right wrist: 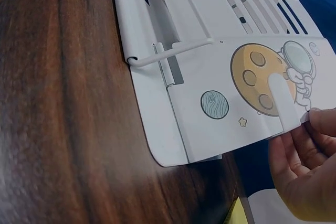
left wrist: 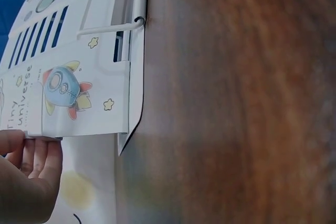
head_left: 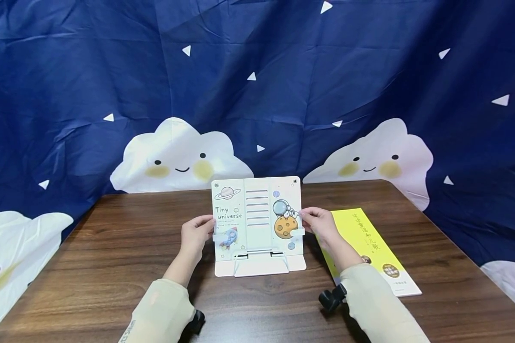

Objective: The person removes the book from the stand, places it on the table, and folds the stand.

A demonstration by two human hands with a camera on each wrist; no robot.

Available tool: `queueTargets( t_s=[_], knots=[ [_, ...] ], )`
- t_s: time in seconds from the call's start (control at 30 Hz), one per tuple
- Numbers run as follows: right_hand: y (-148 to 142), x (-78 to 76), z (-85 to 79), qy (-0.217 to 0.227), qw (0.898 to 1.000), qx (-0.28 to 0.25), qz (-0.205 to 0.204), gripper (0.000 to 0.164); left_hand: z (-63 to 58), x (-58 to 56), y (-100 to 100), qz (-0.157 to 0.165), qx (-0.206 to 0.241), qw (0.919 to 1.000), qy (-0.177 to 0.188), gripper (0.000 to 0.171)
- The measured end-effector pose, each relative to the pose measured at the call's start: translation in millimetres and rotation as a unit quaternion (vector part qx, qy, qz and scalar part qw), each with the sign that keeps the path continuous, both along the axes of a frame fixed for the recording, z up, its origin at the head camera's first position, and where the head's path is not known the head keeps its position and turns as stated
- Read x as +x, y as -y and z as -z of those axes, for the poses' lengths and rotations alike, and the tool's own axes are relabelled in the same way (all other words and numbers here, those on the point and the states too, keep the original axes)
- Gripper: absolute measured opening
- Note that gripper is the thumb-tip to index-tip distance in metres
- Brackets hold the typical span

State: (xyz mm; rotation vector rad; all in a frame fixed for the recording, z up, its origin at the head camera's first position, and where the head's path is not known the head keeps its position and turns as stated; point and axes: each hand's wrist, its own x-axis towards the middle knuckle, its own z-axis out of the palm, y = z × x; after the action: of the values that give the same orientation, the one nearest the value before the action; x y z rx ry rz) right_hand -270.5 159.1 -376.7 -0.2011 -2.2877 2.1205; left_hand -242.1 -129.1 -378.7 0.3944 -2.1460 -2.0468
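Note:
A white book stand (head_left: pixel 257 214) printed with a planet, a rocket and an astronaut stands upright on the table, its panel leaning back slightly. "Tiny universe" is written on its left part. My left hand (head_left: pixel 196 233) pinches the panel's left edge near the side clip, thumb in front and fingers behind, as the left wrist view of the rocket print (left wrist: pixel 62 86) shows. On the opposite edge, my right hand (head_left: pixel 322 224) pinches the panel beside the astronaut (right wrist: pixel 299 72). A white wire holder (head_left: pixel 262 264) sits at the stand's foot. The back of the stand is hidden.
A yellow book (head_left: pixel 365 243) lies on the brown wooden table (head_left: pixel 124 257), partly under my right forearm. Behind the table hangs a dark blue cloth (head_left: pixel 257 100) with white clouds and triangles. Each wrist carries a black camera mount (head_left: pixel 332 297).

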Motion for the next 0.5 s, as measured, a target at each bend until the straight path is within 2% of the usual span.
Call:
queueTargets(
  t_s=[0.3,0.5],
  knots=[
    [0.2,-3.6,-0.4,0.011,1.000,0.020,0.001,0.022,1.7,2.2,-1.5,-0.013,0.003,0.9999,-0.001,0.023],
    [3.8,-5.7,-1.8,0.008,1.000,0.028,0.002,0.024,2.0,8.2,0.5,-0.005,0.005,0.9999,-0.015,0.023]
  ],
)
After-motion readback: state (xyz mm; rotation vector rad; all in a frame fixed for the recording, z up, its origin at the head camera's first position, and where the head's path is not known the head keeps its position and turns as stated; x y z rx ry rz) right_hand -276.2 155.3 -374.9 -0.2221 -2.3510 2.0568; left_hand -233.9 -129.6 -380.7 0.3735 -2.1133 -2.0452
